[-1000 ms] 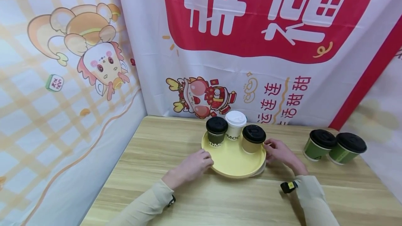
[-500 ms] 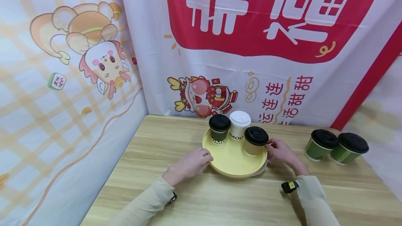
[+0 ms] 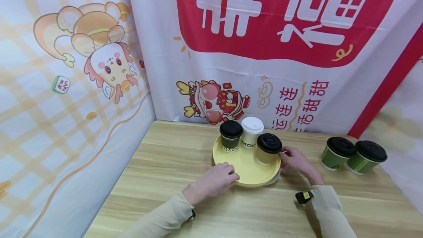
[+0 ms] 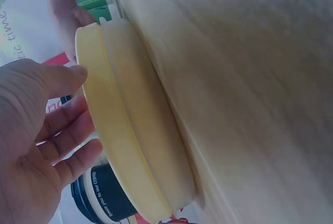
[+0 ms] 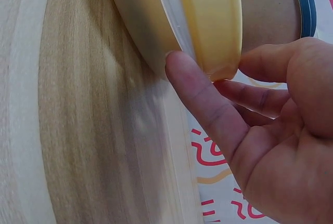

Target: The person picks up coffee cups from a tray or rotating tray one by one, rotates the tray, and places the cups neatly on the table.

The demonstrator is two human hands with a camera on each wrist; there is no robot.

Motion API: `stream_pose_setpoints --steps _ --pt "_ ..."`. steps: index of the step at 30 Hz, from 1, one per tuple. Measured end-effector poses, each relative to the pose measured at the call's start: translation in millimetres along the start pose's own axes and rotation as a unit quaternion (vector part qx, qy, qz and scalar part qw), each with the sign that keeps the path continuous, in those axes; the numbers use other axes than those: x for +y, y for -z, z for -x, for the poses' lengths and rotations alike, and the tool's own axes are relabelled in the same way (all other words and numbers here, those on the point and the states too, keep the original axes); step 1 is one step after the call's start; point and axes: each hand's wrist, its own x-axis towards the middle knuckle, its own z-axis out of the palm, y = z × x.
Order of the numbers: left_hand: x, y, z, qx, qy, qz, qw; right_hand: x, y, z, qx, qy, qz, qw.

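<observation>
A round yellow tray (image 3: 246, 170) sits on a paler round base (image 4: 151, 109) on the wooden table. Three lidded paper cups stand on it: a dark green one (image 3: 229, 142) with a black lid, a white one (image 3: 251, 133) at the back, and a brown one (image 3: 266, 155) with a black lid. My left hand (image 3: 214, 181) is at the tray's front left rim, its thumb near the edge and its fingers loosely bent. At the right side, my right hand (image 3: 295, 162) pinches the tray's rim, thumb above, one finger low by the base.
Two green paper cups, one (image 3: 337, 153) beside another (image 3: 367, 157), stand with black lids at the table's right. A printed cloth (image 3: 158, 65) hangs behind the table (image 3: 172, 146), and another (image 3: 66, 127) lines the left side.
My left hand has shifted right and toward me along the tray's front rim. My right hand keeps its place at the right rim. The cups keep their places on the tray.
</observation>
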Motion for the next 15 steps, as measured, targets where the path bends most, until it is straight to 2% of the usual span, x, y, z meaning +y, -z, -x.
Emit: stream_pose_setpoints --steps 5,12,15 --pt "1.9 -3.8 -1.0 0.005 -0.006 -0.022 0.9997 -1 0 0 0.001 -0.006 0.006 1.000" --pt "0.5 -5.4 1.1 0.011 -0.001 -0.020 0.9997 -4 1 1 -0.003 -0.014 0.005 1.000" --pt "-2.4 -4.6 3.6 0.010 0.007 -0.012 0.9998 -17 1 8 -0.008 -0.019 0.006 1.000"
